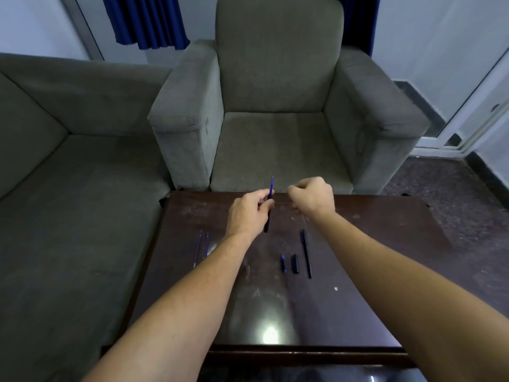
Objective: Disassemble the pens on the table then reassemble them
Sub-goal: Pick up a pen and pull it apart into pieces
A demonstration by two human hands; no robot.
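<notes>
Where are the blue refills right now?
Head view: blue refills lie side by side on the table, just left of the left forearm.

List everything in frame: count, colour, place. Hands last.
held pen: 1, dark barrel with a blue refill sticking out the top, in the left hand over the table's far edge
loose refills: 2, blue, side by side on the table's left part
long pen: 1, black, lying right of centre
short pieces: 2, one black, one dark with blue, just left of the long pen
table: 1, dark brown, glossy
armchair: 1, grey, behind the table
sofa: 1, grey, left
curtain: 1, blue, top left
left hand: pinches the held pen
right hand: fingers curled beside the refill; contents not visible
</notes>
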